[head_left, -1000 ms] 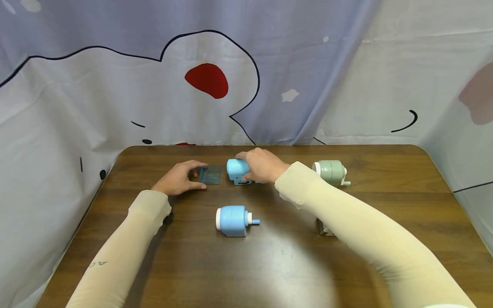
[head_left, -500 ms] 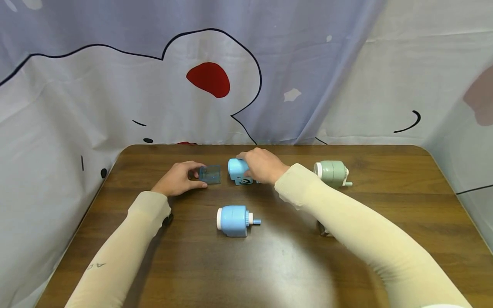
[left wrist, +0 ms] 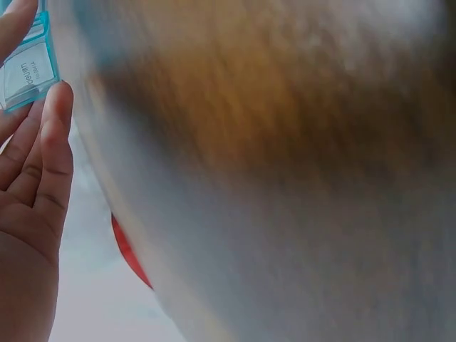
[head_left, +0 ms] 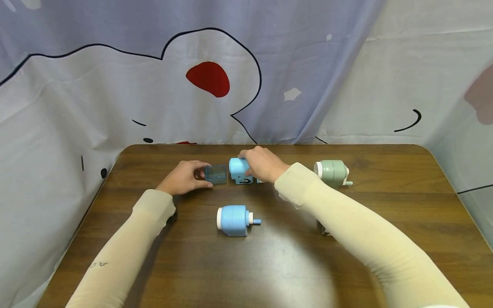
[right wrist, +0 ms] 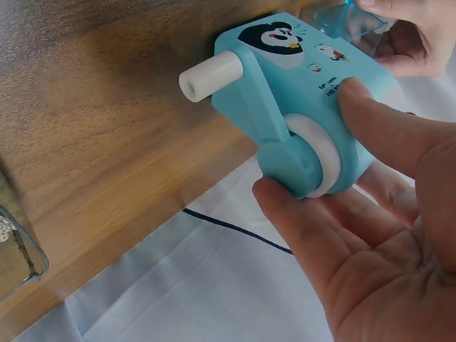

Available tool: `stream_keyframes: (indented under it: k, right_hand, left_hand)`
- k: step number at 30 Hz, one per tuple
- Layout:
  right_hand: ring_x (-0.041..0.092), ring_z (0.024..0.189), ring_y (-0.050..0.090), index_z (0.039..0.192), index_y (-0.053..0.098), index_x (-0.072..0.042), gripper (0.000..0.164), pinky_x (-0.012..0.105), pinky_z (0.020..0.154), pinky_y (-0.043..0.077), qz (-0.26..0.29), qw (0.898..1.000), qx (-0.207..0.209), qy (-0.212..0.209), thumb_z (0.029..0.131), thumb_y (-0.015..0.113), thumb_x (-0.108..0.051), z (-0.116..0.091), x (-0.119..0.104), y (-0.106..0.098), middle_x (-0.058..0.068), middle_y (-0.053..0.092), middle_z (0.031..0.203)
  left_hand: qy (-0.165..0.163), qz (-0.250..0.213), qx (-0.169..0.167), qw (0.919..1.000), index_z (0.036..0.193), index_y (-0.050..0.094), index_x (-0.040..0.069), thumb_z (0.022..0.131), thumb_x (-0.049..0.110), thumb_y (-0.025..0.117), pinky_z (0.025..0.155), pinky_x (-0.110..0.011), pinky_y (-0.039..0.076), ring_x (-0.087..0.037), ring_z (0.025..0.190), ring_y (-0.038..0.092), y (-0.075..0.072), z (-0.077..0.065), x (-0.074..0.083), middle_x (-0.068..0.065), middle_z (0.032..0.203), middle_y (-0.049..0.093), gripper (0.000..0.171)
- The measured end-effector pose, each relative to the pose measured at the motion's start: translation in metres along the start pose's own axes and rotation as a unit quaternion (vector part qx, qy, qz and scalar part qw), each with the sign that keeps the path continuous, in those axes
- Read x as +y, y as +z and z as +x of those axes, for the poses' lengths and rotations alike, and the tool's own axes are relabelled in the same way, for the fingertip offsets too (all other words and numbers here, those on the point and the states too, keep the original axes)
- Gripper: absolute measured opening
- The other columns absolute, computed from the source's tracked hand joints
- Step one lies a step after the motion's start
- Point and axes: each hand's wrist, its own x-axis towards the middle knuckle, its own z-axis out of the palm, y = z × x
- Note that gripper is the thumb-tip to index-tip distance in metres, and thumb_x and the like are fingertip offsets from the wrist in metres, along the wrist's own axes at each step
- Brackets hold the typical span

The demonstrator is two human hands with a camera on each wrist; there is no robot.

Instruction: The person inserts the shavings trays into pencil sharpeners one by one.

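Observation:
A turquoise crank pencil sharpener (head_left: 237, 166) with a panda picture stands at the back of the table. My right hand (head_left: 263, 164) grips its body from above; the right wrist view shows the thumb on the printed face of the sharpener (right wrist: 324, 92), fingers on the other side, and a white-handled crank. Just left of it, my left hand (head_left: 185, 176) pinches a clear blue shavings drawer (head_left: 216, 174) between thumb and fingers. In the left wrist view, the drawer (left wrist: 30, 71) shows small lettering. A narrow gap separates drawer and sharpener in the head view.
A second blue crank sharpener (head_left: 233, 220) lies nearer on the wooden table (head_left: 192, 273). To the right stands a green crank sharpener (head_left: 333, 172). Beneath the right sleeve a small dark-and-white thing (head_left: 322, 230) is mostly hidden. A printed curtain (head_left: 154, 94) hangs behind the table.
My left hand has moved slightly right with the shavings drawer, bringing it closer to the turquoise sharpener. The right hand keeps its grip and has hardly moved.

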Motion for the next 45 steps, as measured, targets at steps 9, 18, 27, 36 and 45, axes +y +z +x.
stream_keyframes:
  k: [9, 18, 27, 36, 45]
  right_hand:
    - [0.019, 0.091, 0.061, 0.125, 0.058, -0.008, 0.053, 0.030, 0.080, 0.049, -0.002, 1.000, -0.007, 0.006, 0.077, 0.077, -0.019, 0.000, -0.003, 0.000, 0.009, 0.066, 0.109]
    - [0.020, 0.091, 0.062, 0.125, 0.058, -0.008, 0.053, 0.031, 0.080, 0.050, -0.007, 1.000, -0.004, 0.002, 0.077, 0.077, -0.018, 0.000, -0.003, 0.000, 0.010, 0.066, 0.109]
    - [0.019, 0.090, 0.062, 0.126, 0.058, -0.008, 0.053, 0.031, 0.080, 0.050, -0.006, 1.000, -0.007, 0.006, 0.077, 0.077, -0.018, 0.000, -0.003, -0.001, 0.010, 0.066, 0.109]
    - [0.019, 0.089, 0.062, 0.127, 0.057, -0.009, 0.054, 0.031, 0.080, 0.050, -0.008, 1.000, -0.010, 0.013, 0.078, 0.076, -0.019, 0.000, -0.003, 0.000, 0.009, 0.066, 0.109]
    - [0.019, 0.089, 0.062, 0.126, 0.057, -0.009, 0.053, 0.031, 0.079, 0.050, -0.014, 1.000, -0.010, 0.008, 0.078, 0.076, -0.020, 0.000, -0.003, 0.001, 0.009, 0.066, 0.109]
  left_hand:
    - [-0.020, -0.008, -0.013, 0.9997, 0.118, 0.063, 0.005, 0.070, 0.037, 0.081, 0.065, -0.029, 0.049, -0.012, 0.071, 0.056, 0.004, 0.004, 0.006, 0.002, 0.079, 0.061, 0.060]
    - [-0.011, -0.008, -0.015, 0.9998, 0.118, 0.063, 0.005, 0.068, 0.036, 0.082, 0.065, -0.028, 0.049, -0.010, 0.069, 0.057, 0.006, 0.013, 0.012, 0.003, 0.076, 0.062, 0.062]
    - [-0.002, -0.012, -0.014, 0.9998, 0.117, 0.063, 0.005, 0.068, 0.035, 0.082, 0.065, -0.028, 0.049, -0.010, 0.069, 0.057, 0.009, 0.017, 0.016, 0.003, 0.076, 0.062, 0.061]
    - [0.001, -0.015, -0.018, 0.9997, 0.118, 0.063, 0.005, 0.069, 0.034, 0.082, 0.065, -0.028, 0.049, -0.011, 0.070, 0.056, 0.011, 0.019, 0.017, 0.003, 0.077, 0.062, 0.060]
    - [0.003, -0.013, -0.015, 0.9998, 0.118, 0.063, 0.005, 0.069, 0.035, 0.082, 0.064, -0.028, 0.049, -0.011, 0.069, 0.056, 0.012, 0.019, 0.020, 0.003, 0.077, 0.062, 0.061]
